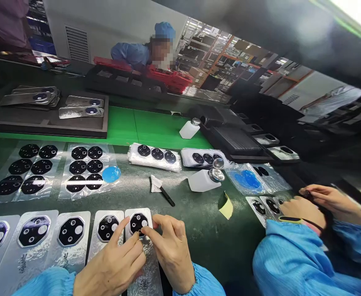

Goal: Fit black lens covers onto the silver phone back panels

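A silver panel with a black octagonal camera plate lies below me, last in a row of similar panels. My left hand rests over its left side, index finger stretched out and another fingertip touching the plate's lower edge. From the right, my right hand reaches in with thumb and index finger drawn together at the same edge; anything between them is too small to make out. To the left lie more silver panels with round-holed black plates.
Plastic sheets of black octagonal stickers, a blue disc, a black-handled tool, a white pump bottle and a yellow scrap lie beyond. A co-worker's hands work at the right. A dark tray stands back left.
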Available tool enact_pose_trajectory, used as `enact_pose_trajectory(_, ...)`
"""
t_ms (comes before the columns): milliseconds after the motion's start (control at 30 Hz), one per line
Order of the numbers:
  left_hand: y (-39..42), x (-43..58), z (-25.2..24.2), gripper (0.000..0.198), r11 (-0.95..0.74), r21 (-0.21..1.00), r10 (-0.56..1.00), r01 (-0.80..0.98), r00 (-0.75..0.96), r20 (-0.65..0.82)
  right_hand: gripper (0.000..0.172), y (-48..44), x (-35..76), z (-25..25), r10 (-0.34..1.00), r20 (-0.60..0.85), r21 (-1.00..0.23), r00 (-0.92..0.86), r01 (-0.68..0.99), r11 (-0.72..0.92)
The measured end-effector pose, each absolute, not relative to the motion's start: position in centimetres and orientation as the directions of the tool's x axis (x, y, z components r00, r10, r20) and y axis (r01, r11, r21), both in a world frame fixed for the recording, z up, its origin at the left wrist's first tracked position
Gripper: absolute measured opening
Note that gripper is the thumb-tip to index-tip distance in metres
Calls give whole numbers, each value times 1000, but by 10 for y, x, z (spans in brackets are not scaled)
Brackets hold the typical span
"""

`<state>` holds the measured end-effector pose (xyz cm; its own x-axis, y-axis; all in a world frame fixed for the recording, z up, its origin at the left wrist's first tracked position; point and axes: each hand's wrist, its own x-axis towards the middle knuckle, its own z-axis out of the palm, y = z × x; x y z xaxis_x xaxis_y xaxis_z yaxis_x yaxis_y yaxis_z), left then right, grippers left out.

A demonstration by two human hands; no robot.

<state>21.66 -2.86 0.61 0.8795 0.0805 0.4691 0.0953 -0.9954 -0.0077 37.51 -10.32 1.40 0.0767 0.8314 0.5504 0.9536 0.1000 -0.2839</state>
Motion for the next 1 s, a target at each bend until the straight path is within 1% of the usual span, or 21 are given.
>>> enact_pose_trajectory(200, -29, 217, 4, 20, -995, -2, 89, 101, 878, 470, 36, -100, 375, 17, 838, 545, -267, 39, 955, 130)
enact_pose_trajectory(300, -29, 216, 1, 20, -995, 3, 90, 100, 878, 470, 37, -100, 374, 15, 827, 558, -274, 67, 956, 108)
enact_pose_trajectory(400, -29, 216, 0, 19, -995, 5, 87, 95, 879, 468, 34, -102, 373, 14, 811, 579, -270, 83, 958, 95)
enact_pose_trajectory(467, -29, 216, 0, 18, -996, 7, 85, 93, 877, 472, 33, -102, 373, 16, 816, 576, -254, 57, 961, 112)
enact_pose_trajectory(600, -29, 216, 0, 19, -996, 9, 83, 89, 879, 470, 39, -100, 373, 20, 827, 562, -228, 14, 964, 139)
enact_pose_trajectory(733, -29, 216, 3, 19, -995, -5, 81, 95, 874, 479, 35, -100, 373, 19, 798, 601, -222, 30, 966, 131)
enact_pose_trajectory(833, -29, 216, 5, 20, -995, 5, 92, 102, 875, 475, 36, -102, 374, 19, 808, 588, -220, 18, 965, 139)
enact_pose_trajectory(1000, -29, 216, 3, 19, -995, 12, 91, 97, 875, 475, 31, -102, 374, 23, 800, 600, -210, 2, 965, 156)
